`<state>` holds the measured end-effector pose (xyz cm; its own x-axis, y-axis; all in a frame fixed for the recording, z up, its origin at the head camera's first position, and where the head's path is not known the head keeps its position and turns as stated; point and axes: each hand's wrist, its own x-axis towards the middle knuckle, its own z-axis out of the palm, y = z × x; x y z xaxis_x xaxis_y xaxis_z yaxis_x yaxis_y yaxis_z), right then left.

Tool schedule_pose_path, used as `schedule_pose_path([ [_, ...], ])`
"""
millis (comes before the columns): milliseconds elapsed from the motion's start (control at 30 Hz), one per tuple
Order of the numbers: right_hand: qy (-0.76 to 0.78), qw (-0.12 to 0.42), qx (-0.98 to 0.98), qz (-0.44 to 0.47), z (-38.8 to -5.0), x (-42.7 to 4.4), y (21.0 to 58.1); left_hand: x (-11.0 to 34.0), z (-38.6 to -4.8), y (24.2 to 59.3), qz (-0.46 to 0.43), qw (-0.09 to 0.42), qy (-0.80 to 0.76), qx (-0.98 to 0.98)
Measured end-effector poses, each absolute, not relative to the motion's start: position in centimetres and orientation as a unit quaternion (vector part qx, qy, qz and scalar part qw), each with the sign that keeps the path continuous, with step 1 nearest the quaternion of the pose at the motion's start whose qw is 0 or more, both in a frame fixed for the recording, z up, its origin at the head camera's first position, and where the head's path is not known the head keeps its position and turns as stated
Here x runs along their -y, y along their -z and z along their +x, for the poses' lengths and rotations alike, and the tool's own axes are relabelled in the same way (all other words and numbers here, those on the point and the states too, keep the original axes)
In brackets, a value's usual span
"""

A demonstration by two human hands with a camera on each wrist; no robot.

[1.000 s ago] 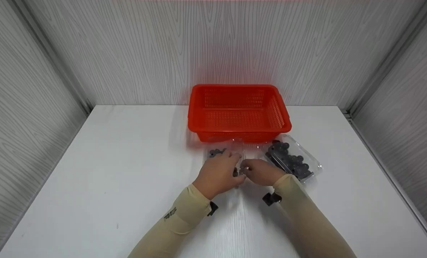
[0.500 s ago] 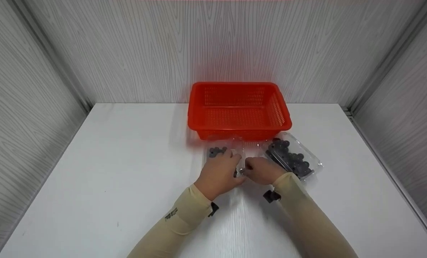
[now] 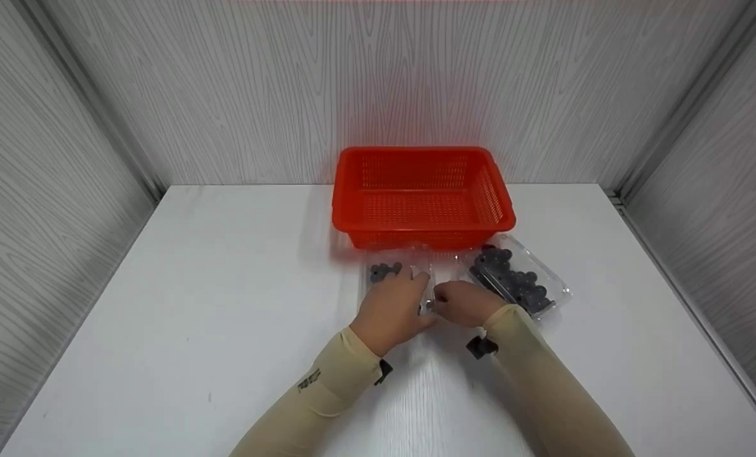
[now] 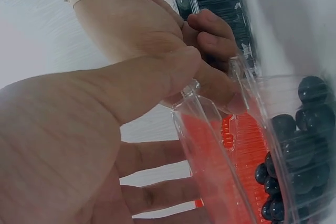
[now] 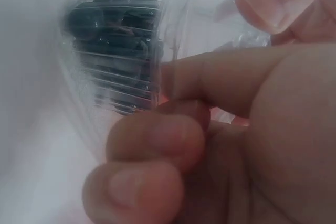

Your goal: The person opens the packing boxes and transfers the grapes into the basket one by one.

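Observation:
In the head view, a clear plastic clamshell box (image 3: 421, 255) of dark round berries (image 3: 384, 271) lies before the red basket. My left hand (image 3: 393, 314) spans it from the left, thumb near the front edge. The left wrist view shows that thumb at the box's rim (image 4: 273, 153) and the other fingers stretched behind the clear lid (image 4: 210, 156). My right hand (image 3: 470, 303), fingers curled, pinches the front right corner. One of its fingers sits between the two plastic rims, which stand apart there. Dark shiny berries (image 4: 312, 121) are inside. Left fingers partly hide the box.
A red perforated basket (image 3: 425, 227) stands directly behind the box, near the back wall. A second clear clamshell box (image 3: 546, 273) with dark berries lies askew at the right, close beside my right hand. Grey woodgrain panels (image 3: 244, 95) enclose the white table (image 3: 225, 285).
Both hands stay at the box's front right corner. My left hand has shifted slightly to the right. The basket and second box have not visibly moved.

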<state>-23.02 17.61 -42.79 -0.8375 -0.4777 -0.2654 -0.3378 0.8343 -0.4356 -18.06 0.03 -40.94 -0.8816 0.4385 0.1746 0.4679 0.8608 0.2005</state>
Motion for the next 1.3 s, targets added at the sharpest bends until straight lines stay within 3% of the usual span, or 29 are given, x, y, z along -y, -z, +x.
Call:
schedule_pose_path([
  [800,0.184,0.189,-0.938,-0.225,-23.1,-17.6,42.9,-0.5,-18.2,41.3,-0.229,0.089,0.095,0.965],
  [1300,0.172,0.184,-0.938,-0.237,-23.0,-17.6,42.7,0.3,-18.2,40.3,-0.214,0.052,0.147,0.964],
])
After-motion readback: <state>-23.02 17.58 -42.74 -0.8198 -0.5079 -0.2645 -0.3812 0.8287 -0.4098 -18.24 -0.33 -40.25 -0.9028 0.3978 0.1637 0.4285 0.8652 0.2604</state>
